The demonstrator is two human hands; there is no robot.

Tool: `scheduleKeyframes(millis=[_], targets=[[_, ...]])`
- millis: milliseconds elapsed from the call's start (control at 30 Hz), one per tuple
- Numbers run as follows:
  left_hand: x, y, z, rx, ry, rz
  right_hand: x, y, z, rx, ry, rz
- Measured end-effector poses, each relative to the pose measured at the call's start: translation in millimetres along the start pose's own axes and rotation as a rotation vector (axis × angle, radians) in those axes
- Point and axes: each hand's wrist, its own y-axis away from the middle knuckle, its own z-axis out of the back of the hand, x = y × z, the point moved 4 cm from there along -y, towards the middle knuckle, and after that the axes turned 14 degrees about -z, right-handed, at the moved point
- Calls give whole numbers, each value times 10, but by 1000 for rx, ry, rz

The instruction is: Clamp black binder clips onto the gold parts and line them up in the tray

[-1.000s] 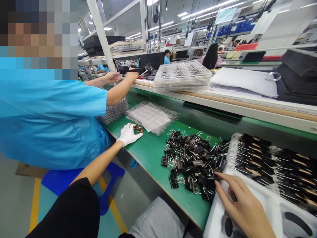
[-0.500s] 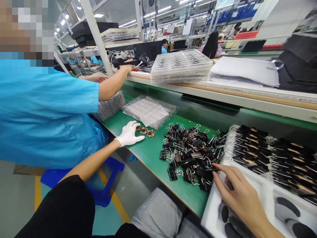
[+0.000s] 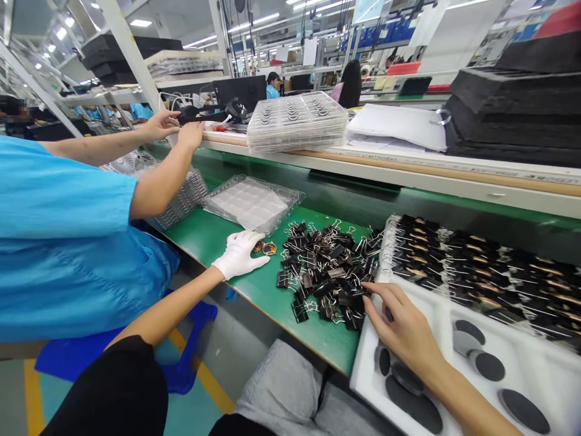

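Observation:
My left hand [image 3: 240, 254], in a white glove, reaches over the green bench with thumb and fingers apart. Its fingers curve over small round black-and-gold parts [image 3: 269, 248], hiding some of them; no grip on one shows. My bare right hand [image 3: 403, 330] is at the right edge of a heap of black binder clips [image 3: 324, 266]. The index finger and thumb are stretched out with a gap between them, their tips touching or close to a clip. Under that hand lies a white foam tray [image 3: 447, 330] with dark oval hollows.
Rows of clipped parts [image 3: 472, 260] fill the tray's far side. Behind my left hand lies a clear plastic tray [image 3: 254, 200], beside stacked trays [image 3: 181, 200]. A shelf [image 3: 408, 172] crosses above the bench. A co-worker in blue [image 3: 68, 230] reaches over the bench at left.
The view has swung right. My left hand has moved right along the bench, over the round parts, covering more of them. My right hand keeps its place by the clips. The co-worker's arms have shifted.

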Motion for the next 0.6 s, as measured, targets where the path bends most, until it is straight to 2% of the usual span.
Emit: scheduleKeyframes(millis=[267, 367, 433, 533, 600], targets=[[-155, -177, -99, -36, -10, -104, -37, -37, 62, -6, -90, -83], [-191, -141, -32, -60, -13, -169, -123, -80, 94, 19, -161, -168], [-263, -117, 68, -123, -31, -229, -214, -105, 78, 76, -244, -279], [-502, -185, 240, -233, -65, -337, -312, -139, 23, 129, -417, -408], [-773, -355, 307, -234, -39, -445, -322, -165, 0, 114, -573, -445]])
